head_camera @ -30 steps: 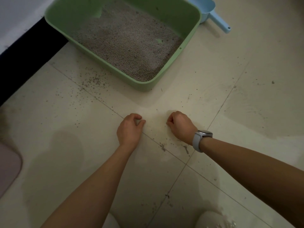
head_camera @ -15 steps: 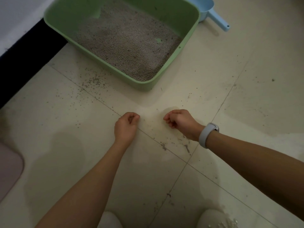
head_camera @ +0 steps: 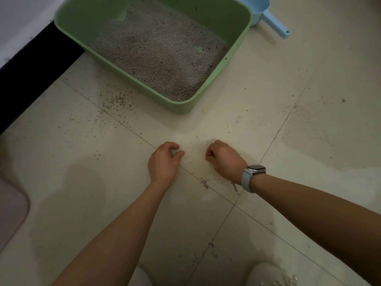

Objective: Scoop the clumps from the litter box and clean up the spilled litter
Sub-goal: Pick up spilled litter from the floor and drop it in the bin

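My left hand (head_camera: pixel 164 163) and right hand (head_camera: pixel 223 158) sit curled on the floor (head_camera: pixel 309 141); whether they pinch grains I cannot tell. If I drag them, fine litter could smear along the grout. More spilled litter (head_camera: pixel 115 102) lies beyond my left hand, beside the litter box (head_camera: pixel 237 56), and could get trodden about.
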Demonstrator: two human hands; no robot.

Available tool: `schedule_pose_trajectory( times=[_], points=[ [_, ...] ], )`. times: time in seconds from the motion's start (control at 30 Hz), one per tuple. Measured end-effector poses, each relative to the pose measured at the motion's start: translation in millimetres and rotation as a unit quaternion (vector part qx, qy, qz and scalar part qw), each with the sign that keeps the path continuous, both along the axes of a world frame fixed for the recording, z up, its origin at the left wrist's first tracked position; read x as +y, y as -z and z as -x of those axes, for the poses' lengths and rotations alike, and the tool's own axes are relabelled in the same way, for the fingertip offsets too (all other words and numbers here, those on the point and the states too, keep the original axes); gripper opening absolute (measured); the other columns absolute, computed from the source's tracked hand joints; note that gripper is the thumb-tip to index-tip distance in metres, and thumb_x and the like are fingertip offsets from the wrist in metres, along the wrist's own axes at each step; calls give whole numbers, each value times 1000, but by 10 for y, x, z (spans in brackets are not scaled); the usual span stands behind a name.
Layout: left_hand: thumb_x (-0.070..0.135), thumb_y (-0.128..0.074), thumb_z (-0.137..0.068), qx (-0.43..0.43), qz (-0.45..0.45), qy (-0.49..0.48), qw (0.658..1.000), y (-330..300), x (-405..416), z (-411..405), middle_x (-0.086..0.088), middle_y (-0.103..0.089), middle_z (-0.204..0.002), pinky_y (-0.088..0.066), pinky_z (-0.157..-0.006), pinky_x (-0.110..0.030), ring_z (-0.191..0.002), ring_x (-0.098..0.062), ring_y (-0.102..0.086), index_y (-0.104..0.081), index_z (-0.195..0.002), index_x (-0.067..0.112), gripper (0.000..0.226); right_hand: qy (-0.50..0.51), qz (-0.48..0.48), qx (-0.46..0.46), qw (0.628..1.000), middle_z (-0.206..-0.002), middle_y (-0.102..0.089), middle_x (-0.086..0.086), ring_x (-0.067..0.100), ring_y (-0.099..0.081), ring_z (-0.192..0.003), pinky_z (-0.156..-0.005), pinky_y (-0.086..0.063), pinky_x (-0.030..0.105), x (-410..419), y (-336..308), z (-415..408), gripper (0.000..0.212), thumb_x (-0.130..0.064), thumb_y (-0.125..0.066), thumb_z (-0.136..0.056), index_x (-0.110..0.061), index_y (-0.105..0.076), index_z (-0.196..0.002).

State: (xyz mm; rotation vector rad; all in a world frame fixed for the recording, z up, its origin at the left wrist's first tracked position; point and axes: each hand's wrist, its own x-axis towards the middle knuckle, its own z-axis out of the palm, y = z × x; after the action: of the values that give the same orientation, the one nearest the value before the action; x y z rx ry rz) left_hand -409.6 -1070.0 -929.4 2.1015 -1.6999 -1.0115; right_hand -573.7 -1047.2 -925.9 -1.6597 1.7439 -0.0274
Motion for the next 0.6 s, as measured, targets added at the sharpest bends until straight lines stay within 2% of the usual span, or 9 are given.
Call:
schedule_pose_trajectory(
  times=[0.17,0.27,0.33,0.4,0.47,0.53,0.57,0.6],
  points=[
    [27,-66,-83,-9,6,2,1000,9,2,-5,-2,-68,-93,-37,-68,-23,-89,-18,-60,-70,-94,18,15,-26,24,5,999,-107,-52,18,31,-47,-96,-82,-38,35,28,-7,-26,18,-10,-41,-95,1,-54,-101],
    [29,-61,-87,-37,16,28,999,26,1,8,0,-68,-96,-35,-68,-23,-91,-18,-60,-69,-95,19,15,71,9,-83,994,-95,-58,17,24,-49,-80,-76,-43,32,-23,-73,-58,17,-9,-45,-93,3,-57,-94],
    [29,-57,-90,-61,20,57,996,28,-2,19,1,-67,-98,-34,-68,-24,-92,-19,-60,-67,-97,19,16,111,-41,-138,983,-84,-57,10,19,-50,-74,-66,-41,26,-85,-117,-56,11,-9,-49,-91,-3,-56,-86],
    [29,-56,-91,-68,16,78,995,29,-12,10,1,-66,-97,-35,-69,-25,-92,-21,-59,-66,-98,18,16,168,-106,-226,953,-76,-58,4,15,-53,-67,-62,-45,22,-131,-149,-52,12,-5,-52,-89,-9,-56,-78],
    [27,-56,-91,-41,1,70,997,19,-32,-20,1,-62,-87,-35,-68,-25,-86,-20,-57,-65,-97,16,16,236,-158,-333,899,-73,-60,4,11,-55,-63,-60,-49,17,-169,-189,-64,20,3,-51,-87,-10,-57,-74],
    [23,-58,-90,43,-17,15,999,-2,-67,-60,5,-52,-72,-34,-62,-24,-75,-17,-50,-64,-94,13,12,273,-201,-419,842,-71,-58,7,12,-54,-58,-56,-48,16,-192,-221,-87,24,11,-44,-87,-5,-57,-75],
    [21,-58,-90,102,-31,-26,994,-24,-85,-77,7,-49,-68,-35,-59,-21,-71,-14,-47,-63,-91,13,10,283,-217,-445,821,-69,-56,8,13,-52,-57,-54,-47,16,-197,-227,-92,27,13,-40,-86,-3,-57,-74],
    [21,-56,-92,163,-49,-70,983,-55,-93,-106,8,-47,-66,-36,-57,-17,-67,-12,-45,-61,-86,13,10,284,-225,-451,816,-68,-54,9,14,-50,-58,-53,-45,17,-200,-227,-106,29,14,-38,-85,-2,-57,-72]
  ],
)
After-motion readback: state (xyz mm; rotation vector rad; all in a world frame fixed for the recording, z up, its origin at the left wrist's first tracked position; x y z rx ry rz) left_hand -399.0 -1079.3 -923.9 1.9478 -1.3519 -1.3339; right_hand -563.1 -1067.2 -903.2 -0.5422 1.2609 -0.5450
